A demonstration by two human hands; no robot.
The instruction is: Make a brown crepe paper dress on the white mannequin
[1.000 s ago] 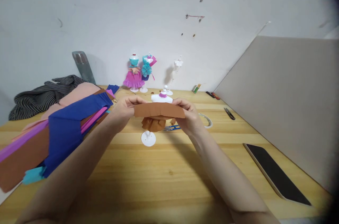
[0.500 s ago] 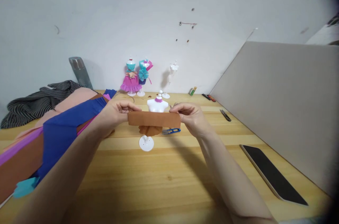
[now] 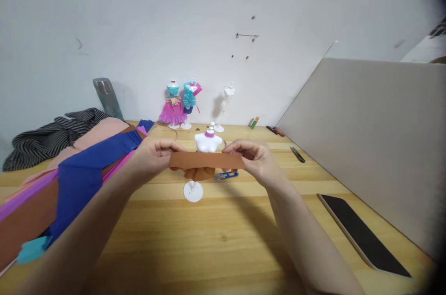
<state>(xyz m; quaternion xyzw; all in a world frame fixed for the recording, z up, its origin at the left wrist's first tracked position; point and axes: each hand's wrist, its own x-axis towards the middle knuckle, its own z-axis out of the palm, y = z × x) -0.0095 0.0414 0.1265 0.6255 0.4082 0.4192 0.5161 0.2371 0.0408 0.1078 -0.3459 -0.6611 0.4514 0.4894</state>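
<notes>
A strip of brown fabric (image 3: pixel 206 160) is stretched level between my hands. My left hand (image 3: pixel 155 156) pinches its left end, and my right hand (image 3: pixel 256 160) pinches the right end. Just behind the strip stands a small white doll mannequin (image 3: pixel 208 142) with a purple band at its neck. The strip hides the mannequin's waist. Below it shows a gathered brown skirt (image 3: pixel 200 173) above the round white base (image 3: pixel 193 191). Blue thread snips (image 3: pixel 227 175) lie on the table to the right of the skirt.
Folded fabrics in blue (image 3: pixel 78 179), brown, pink and purple cover the left side, by a striped cloth (image 3: pixel 52 134) and a bottle (image 3: pixel 107 97). Two dressed mannequins (image 3: pixel 173 107) and a bare one (image 3: pixel 228 97) stand at the wall. A dark tablet (image 3: pixel 362 234) and a cutter (image 3: pixel 298 154) lie right.
The brown strip looks narrower and slightly longer, tilted between my hands. My right hand has shifted a little to the right. The whole view has sunk slightly.
</notes>
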